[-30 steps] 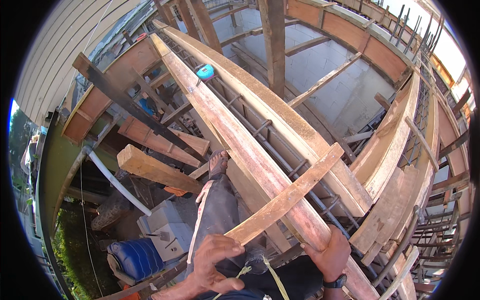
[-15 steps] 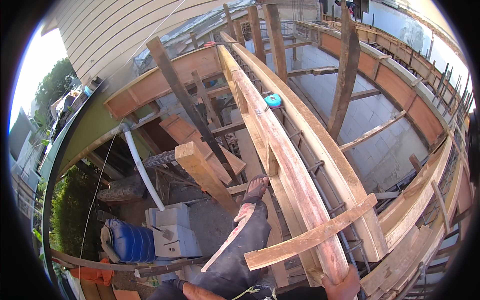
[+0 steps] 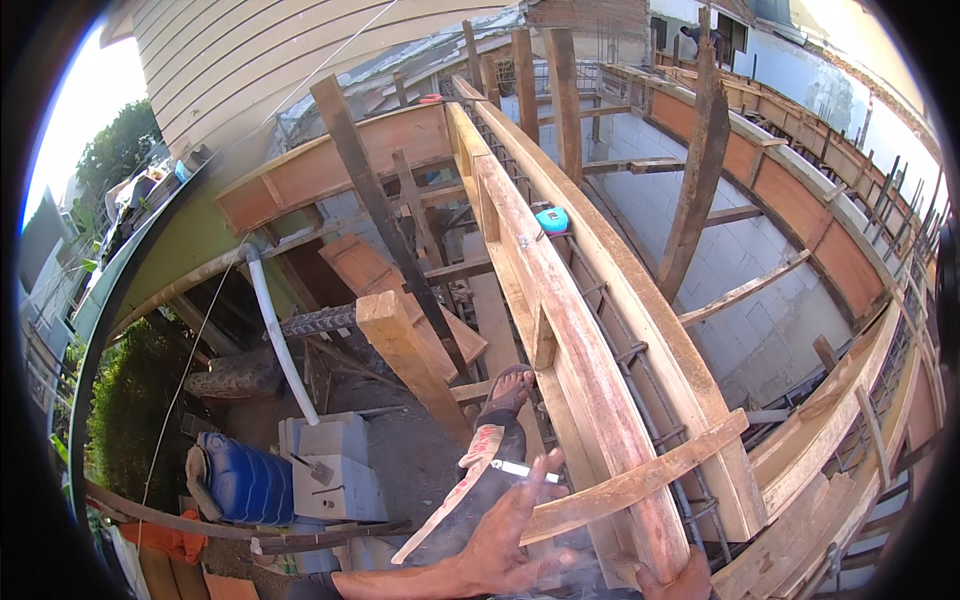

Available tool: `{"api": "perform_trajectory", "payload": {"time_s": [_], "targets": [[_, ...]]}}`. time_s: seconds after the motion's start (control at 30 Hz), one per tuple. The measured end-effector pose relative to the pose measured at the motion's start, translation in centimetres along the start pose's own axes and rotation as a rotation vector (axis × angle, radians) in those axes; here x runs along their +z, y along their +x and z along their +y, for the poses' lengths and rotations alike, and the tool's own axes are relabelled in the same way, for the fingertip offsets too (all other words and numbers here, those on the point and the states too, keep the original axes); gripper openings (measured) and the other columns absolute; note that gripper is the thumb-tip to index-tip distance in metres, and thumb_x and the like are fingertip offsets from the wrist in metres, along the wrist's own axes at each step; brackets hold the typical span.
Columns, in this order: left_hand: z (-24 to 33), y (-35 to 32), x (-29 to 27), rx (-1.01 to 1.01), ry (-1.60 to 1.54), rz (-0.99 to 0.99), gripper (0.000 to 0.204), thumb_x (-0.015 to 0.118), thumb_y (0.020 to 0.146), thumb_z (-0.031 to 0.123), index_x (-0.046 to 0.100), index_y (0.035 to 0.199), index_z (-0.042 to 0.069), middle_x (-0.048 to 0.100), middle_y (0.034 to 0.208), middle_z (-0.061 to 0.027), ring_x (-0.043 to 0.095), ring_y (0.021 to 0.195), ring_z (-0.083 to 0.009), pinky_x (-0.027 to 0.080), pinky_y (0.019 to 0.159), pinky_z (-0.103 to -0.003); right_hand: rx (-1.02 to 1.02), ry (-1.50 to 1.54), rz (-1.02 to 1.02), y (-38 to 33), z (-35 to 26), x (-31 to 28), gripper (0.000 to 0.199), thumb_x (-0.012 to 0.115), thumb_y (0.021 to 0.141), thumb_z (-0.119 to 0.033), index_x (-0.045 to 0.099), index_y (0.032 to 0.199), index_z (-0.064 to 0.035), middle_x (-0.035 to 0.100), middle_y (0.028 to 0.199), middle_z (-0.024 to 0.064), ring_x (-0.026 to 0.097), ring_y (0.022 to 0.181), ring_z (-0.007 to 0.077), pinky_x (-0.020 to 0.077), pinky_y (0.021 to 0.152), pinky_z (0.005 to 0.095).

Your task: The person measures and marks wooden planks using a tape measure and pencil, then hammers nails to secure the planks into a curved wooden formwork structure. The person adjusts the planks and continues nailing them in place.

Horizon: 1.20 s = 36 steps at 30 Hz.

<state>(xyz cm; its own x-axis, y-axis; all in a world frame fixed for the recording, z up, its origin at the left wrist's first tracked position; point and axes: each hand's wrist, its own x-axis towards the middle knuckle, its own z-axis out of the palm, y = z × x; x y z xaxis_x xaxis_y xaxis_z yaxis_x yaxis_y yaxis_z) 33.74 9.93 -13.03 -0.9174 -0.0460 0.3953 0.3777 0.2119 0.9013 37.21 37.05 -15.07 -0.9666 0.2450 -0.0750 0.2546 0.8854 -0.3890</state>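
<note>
My left hand [image 3: 505,535] is raised over my lap, fingers partly spread, with a white cigarette [image 3: 525,471] held between them. Thin smoke drifts below it. At the lower edge, my right hand [image 3: 676,582] grips the near end of a long reddish wooden beam [image 3: 590,385], part of a formwork channel. A short wooden crosspiece [image 3: 635,478] lies across the channel just ahead of both hands. Steel reinforcing bars [image 3: 640,365] run inside the channel. Farther along, a turquoise tape measure [image 3: 551,221] rests on top of the formwork.
My foot [image 3: 508,392] rests on boards left of the formwork. A thick wooden post [image 3: 405,345] stands nearby. Below are a blue barrel [image 3: 243,482] and white blocks [image 3: 335,475]. Another dark post [image 3: 694,180] rises at right, and a person [image 3: 690,40] is in the far background.
My left hand has come up from the lower edge into view, bringing the cigarette. My right hand stays at the beam's end, slightly lower in the picture. The view has shifted slightly.
</note>
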Motion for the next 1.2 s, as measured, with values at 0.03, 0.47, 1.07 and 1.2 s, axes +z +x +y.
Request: {"api": "perform_trajectory", "payload": {"time_s": [0.03, 0.47, 1.07, 1.2], "targets": [[-0.8, 0.4, -0.7, -0.043, 0.175, -0.100, 0.102, 0.080, 0.088, 0.042, 0.023, 0.160, -0.002, 0.057, 0.131, -0.0268, 0.062, 0.110, -0.0392, 0.048, 0.098, -0.049, 0.025, -0.020, -0.018, 0.0, 0.4, 0.4, 0.084, 0.087, 0.070, -0.054, 0.063, 0.126, 0.0044, 0.067, 0.111, 0.0300, 0.065, 0.105, 0.0463, 0.0518, 0.091, 0.0520], [-1.3, 1.1, 2.4, -0.422, 0.937, -0.605, 0.095, 0.075, 0.089, 0.054, 0.038, 0.155, -0.003, 0.042, 0.156, -0.0303, 0.043, 0.142, -0.0467, 0.040, 0.115, -0.050, -0.073, 0.155, 0.160, -0.5, 4.6, 1.7, 0.077, 0.081, 0.074, -0.054, 0.060, 0.126, -0.0018, 0.068, 0.109, 0.0135, 0.065, 0.100, 0.0326, 0.0511, 0.090, 0.0425], [-5.4, 0.2, 0.7, -0.011, 0.734, -0.535, 0.100, 0.080, 0.086, 0.054, 0.034, 0.157, 0.000, 0.048, 0.151, -0.0270, 0.051, 0.135, -0.0435, 0.046, 0.109, -0.052, -0.042, 0.256, 0.158, -1.2, 5.0, 3.7, 0.078, 0.085, 0.066, -0.050, 0.058, 0.118, 0.0008, 0.065, 0.108, 0.0149, 0.062, 0.108, 0.0314, 0.0452, 0.096, 0.0418], [-7.4, 0.2, -0.1, 0.144, 0.882, -0.600, 0.100, 0.080, 0.087, 0.051, 0.030, 0.158, 0.001, 0.051, 0.147, -0.0252, 0.058, 0.125, -0.0421, 0.051, 0.101, -0.052, -0.044, 0.282, 0.212, -1.1, 5.2, 4.6, 0.079, 0.085, 0.061, -0.047, 0.059, 0.117, 0.0010, 0.065, 0.108, 0.0149, 0.062, 0.106, 0.0317, 0.0450, 0.097, 0.0414]]}}
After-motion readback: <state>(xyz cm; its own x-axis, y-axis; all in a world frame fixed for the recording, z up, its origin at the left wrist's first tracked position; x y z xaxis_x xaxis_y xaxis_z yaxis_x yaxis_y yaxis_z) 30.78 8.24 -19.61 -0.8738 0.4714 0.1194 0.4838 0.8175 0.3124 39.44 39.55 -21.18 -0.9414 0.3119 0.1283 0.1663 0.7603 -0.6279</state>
